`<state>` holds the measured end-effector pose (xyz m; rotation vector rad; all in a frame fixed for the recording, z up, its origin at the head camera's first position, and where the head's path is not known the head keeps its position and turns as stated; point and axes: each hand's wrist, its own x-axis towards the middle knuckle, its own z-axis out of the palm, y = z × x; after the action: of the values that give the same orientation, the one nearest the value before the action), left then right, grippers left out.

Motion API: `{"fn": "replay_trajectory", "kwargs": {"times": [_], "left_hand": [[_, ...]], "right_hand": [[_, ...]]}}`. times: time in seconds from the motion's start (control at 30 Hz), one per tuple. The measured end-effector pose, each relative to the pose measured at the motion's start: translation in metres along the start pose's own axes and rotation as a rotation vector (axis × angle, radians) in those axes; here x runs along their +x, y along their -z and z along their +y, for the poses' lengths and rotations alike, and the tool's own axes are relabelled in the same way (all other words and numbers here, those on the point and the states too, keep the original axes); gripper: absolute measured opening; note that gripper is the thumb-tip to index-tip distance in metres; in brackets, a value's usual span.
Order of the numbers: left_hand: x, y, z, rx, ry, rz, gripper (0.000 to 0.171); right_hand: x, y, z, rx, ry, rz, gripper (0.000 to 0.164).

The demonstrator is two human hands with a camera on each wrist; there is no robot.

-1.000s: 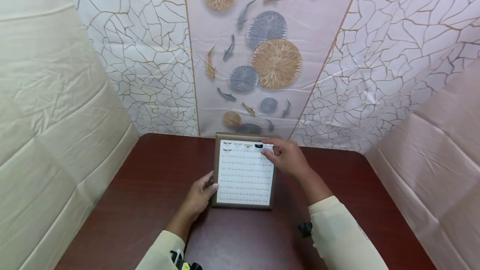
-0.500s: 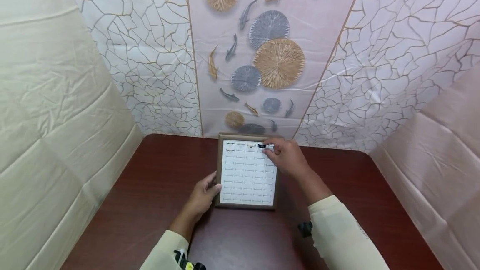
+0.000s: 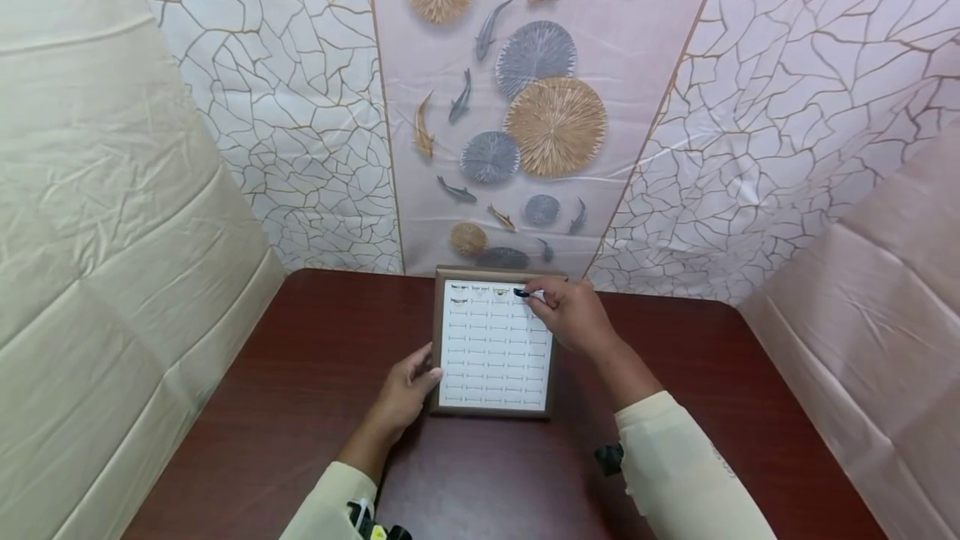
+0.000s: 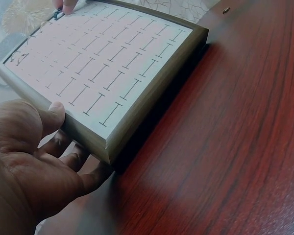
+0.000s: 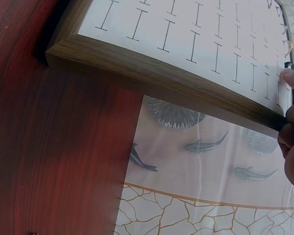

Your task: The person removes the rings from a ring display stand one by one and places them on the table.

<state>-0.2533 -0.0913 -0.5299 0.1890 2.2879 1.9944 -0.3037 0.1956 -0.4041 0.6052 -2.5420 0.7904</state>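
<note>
A wood-framed ring display board (image 3: 495, 348) leans on the table, its white face lined with rows of slits. My left hand (image 3: 405, 390) holds its left edge, thumb on the front rim and fingers behind, as the left wrist view shows. At the top right of the board, my right hand (image 3: 577, 315) pinches a black ring (image 3: 520, 293) between thumb and index finger. The ring is partly hidden by the fingertips. Left of it in the top row sit a gold-coloured ring (image 3: 500, 292) and two others. One more ring (image 3: 459, 301) sits in the second row.
The dark red-brown table (image 3: 337, 340) lies under the board. Behind it hangs a patterned cloth (image 3: 487, 215) with fish and round motifs, close to the board's top. Plain pale cloth (image 3: 135, 232) walls the left side.
The black ring has tilted and turned slightly at the right fingertips, which have drawn closer together on it. The left hand's hold is the same. The view has shifted slightly.
</note>
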Motion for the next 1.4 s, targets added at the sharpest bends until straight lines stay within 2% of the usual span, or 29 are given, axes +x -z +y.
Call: {"fn": "replay_trajectory", "kwargs": {"times": [0.37, 0.73, 1.0, 1.23, 1.4], "left_hand": [[0.002, 0.000, -0.002, 0.014, 0.005, 0.011, 0.059], [0.000, 0.000, 0.001, 0.020, 0.001, 0.020, 0.058], [0.001, 0.000, 0.002, 0.017, 0.010, 0.017, 0.059], [0.001, 0.000, 0.002, 0.023, 0.012, 0.010, 0.060], [0.001, 0.001, 0.002, 0.036, 0.023, 0.000, 0.061]], "right_hand": [[-0.003, 0.001, 0.000, 0.006, -0.023, -0.038, 0.009], [-0.003, 0.003, 0.004, 0.027, 0.070, -0.009, 0.008], [-0.003, 0.005, 0.004, 0.041, 0.068, -0.025, 0.006], [-0.005, 0.009, 0.006, 0.121, 0.087, -0.033, 0.008], [-0.006, 0.013, 0.007, 0.139, 0.090, -0.027, 0.009]]}}
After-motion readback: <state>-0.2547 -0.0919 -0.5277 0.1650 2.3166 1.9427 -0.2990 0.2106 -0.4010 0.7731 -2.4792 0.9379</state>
